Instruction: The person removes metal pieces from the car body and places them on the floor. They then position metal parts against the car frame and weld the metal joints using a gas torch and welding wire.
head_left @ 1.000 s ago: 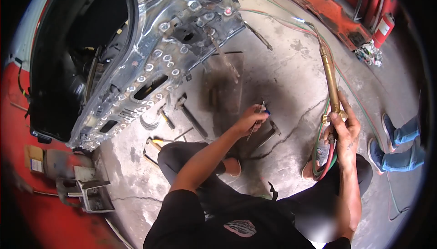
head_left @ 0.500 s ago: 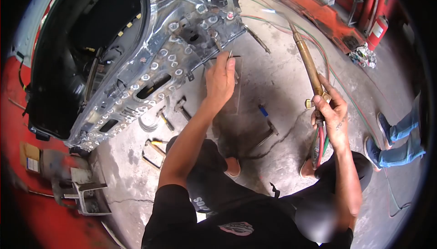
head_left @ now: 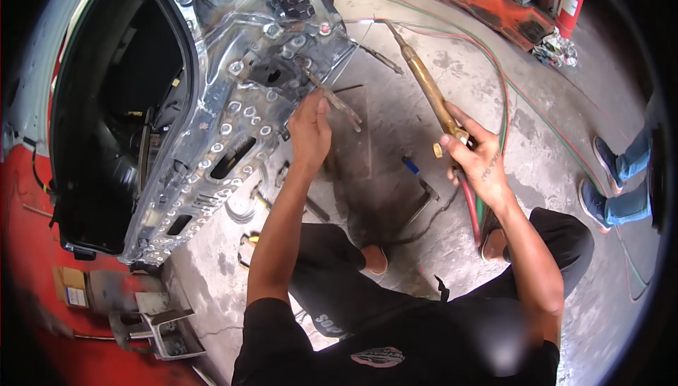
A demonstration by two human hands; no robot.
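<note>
My right hand [head_left: 479, 158] is wrapped round a brass gas torch [head_left: 425, 79], beside its knob. The torch's bent tip glows white beyond the panel's right edge. In my left hand [head_left: 311, 130], closed in a pinch, is a thin filler rod [head_left: 352, 55], which slants up until its far end meets the glow at the tip. That hand is by the lower edge of a bare metal car body panel [head_left: 244, 114] dotted with round weld marks. Rusty locking pliers [head_left: 342, 107] stick out from the panel just above my left fingers. Another clamp-like tool [head_left: 381, 59] juts from its right corner.
Red and green hoses [head_left: 510, 82] curve across the concrete floor. A blue-marked hammer-like tool [head_left: 420, 176] lies between my feet. At the right stands another person in jeans [head_left: 628, 206]. A fire extinguisher [head_left: 569, 8] and an orange metal frame [head_left: 480, 4] are at the back right.
The torch tip has moved left, close to the panel, and now meets the rod's end. The rod shows longer above my left hand. My view has shifted slightly.
</note>
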